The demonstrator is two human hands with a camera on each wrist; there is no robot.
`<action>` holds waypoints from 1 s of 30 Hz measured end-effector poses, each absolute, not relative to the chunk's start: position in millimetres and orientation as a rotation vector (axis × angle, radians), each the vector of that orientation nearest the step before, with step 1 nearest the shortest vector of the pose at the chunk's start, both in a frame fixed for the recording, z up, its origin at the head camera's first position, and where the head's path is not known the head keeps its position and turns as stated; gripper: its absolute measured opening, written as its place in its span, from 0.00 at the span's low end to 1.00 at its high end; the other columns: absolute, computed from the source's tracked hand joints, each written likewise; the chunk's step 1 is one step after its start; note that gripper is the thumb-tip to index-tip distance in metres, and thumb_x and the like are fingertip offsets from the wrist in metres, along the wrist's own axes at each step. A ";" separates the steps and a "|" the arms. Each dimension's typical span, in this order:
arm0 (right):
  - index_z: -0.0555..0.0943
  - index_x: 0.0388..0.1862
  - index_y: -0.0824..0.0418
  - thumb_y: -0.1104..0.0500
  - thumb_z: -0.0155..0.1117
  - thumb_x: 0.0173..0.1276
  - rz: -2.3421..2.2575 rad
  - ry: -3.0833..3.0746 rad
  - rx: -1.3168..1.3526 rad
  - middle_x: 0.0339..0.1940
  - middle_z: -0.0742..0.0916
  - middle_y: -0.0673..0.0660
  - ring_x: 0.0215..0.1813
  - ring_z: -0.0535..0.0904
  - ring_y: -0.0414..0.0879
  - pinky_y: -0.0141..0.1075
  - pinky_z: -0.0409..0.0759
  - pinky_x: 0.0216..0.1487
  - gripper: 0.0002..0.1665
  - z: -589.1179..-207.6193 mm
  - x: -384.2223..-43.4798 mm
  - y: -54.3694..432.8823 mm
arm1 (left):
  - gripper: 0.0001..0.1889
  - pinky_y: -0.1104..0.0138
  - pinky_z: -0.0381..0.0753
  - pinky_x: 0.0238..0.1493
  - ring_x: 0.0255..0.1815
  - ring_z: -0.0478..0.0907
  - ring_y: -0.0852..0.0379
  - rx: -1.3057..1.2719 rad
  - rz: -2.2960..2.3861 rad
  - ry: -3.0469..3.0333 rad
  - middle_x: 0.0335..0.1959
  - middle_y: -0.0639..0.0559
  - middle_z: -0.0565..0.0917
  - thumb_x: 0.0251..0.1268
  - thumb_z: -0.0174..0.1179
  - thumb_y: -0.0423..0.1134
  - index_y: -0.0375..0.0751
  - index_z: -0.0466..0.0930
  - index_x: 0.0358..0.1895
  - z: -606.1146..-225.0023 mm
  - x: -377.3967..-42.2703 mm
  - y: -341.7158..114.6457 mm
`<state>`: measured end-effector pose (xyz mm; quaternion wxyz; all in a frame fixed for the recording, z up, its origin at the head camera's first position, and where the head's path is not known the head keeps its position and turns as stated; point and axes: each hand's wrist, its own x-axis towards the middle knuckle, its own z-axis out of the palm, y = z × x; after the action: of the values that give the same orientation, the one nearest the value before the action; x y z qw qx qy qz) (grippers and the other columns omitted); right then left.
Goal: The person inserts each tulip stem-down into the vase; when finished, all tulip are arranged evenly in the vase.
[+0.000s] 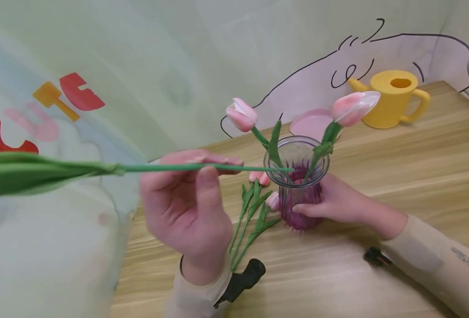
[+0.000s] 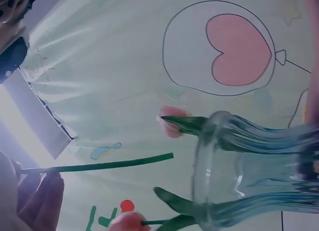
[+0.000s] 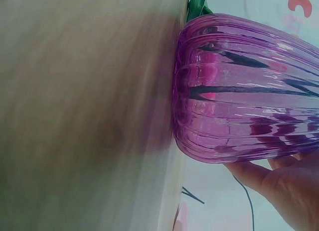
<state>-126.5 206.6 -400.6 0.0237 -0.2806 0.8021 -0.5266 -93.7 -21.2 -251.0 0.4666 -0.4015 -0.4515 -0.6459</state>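
Above the wooden table (image 1: 397, 176), the left hand (image 1: 186, 207) is pinching a tulip stem (image 1: 202, 167) between thumb and fingertips, the other fingers loosely curled beneath it. The stem is lying almost level, its long axis running left to right across the head view: the leafy end is trailing off to the left, and the cut tip is pointing right, just reaching the rim of the ribbed purple glass vase (image 1: 299, 194). So the vase mouth is sitting to the right of the pinching fingers and slightly farther from the person, in line with the stem; I'd judge the tip needs tilting downward to drop inside.

The right hand (image 1: 339, 201) is cupping the lower body of the vase from its right side, fingers wrapped against the glass, steadying it upright on the table. Two pink tulips (image 1: 355, 108) are already standing in it, leaning outward left and right. More tulips (image 1: 254, 212) are lying flat on the table just beside the vase, between the two hands. A yellow watering can (image 1: 393, 99) is standing well apart at the back.
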 end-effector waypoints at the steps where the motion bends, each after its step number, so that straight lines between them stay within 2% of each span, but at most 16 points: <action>1: 0.67 0.72 0.52 0.56 0.79 0.64 -1.637 2.479 -0.875 0.62 0.85 0.50 0.68 0.79 0.48 0.54 0.74 0.71 0.42 -400.5 -126.9 206.1 | 0.08 0.54 0.88 0.29 0.27 0.86 0.42 -0.994 -1.559 -1.174 0.30 0.31 0.81 0.68 0.59 0.21 0.16 0.70 0.39 -252.4 -96.2 -18.0; 7: 0.70 0.69 0.53 0.55 0.80 0.62 -1.577 2.533 -0.833 0.60 0.85 0.51 0.63 0.81 0.48 0.53 0.77 0.68 0.40 -400.2 -126.2 205.2 | 0.04 0.65 0.85 0.31 0.27 0.84 0.49 -0.982 -1.400 -1.490 0.30 0.36 0.80 0.66 0.61 0.19 0.22 0.75 0.39 -265.2 -112.1 -12.5; 13: 0.65 0.74 0.48 0.57 0.79 0.63 -1.680 2.439 -0.891 0.64 0.83 0.48 0.67 0.78 0.45 0.47 0.75 0.72 0.44 -399.4 -129.3 204.3 | 0.06 0.66 0.87 0.33 0.26 0.82 0.53 -1.029 -1.365 -1.648 0.32 0.37 0.85 0.63 0.64 0.20 0.23 0.77 0.41 -267.5 -115.8 -12.5; 18: 0.65 0.74 0.48 0.55 0.79 0.64 -1.647 2.465 -0.863 0.63 0.84 0.48 0.66 0.80 0.45 0.51 0.76 0.71 0.45 -399.7 -127.4 206.4 | 0.07 0.67 0.88 0.37 0.29 0.85 0.54 -1.120 -1.274 -1.778 0.35 0.39 0.87 0.62 0.67 0.24 0.26 0.81 0.42 -268.3 -118.7 -10.2; 25: 0.66 0.74 0.50 0.56 0.79 0.63 -1.593 2.499 -0.834 0.62 0.85 0.51 0.65 0.81 0.48 0.53 0.79 0.68 0.44 -398.3 -125.7 207.9 | 0.24 0.70 0.88 0.38 0.34 0.87 0.54 -1.131 -1.240 -1.899 0.37 0.41 0.87 0.53 0.76 0.32 0.28 0.82 0.53 -268.9 -117.7 -10.2; 30: 0.68 0.72 0.51 0.59 0.77 0.64 -1.634 2.441 -0.886 0.60 0.87 0.50 0.64 0.82 0.46 0.47 0.78 0.69 0.40 -397.4 -125.9 207.0 | 0.24 0.68 0.89 0.39 0.34 0.87 0.54 -1.127 -1.292 -1.909 0.37 0.40 0.86 0.55 0.74 0.32 0.27 0.81 0.55 -267.5 -116.0 -10.7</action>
<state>-125.9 207.0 -397.4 0.0367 -0.2886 0.7950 -0.5324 -116.0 -10.7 -267.5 0.2839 -0.4211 -0.7133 -0.4830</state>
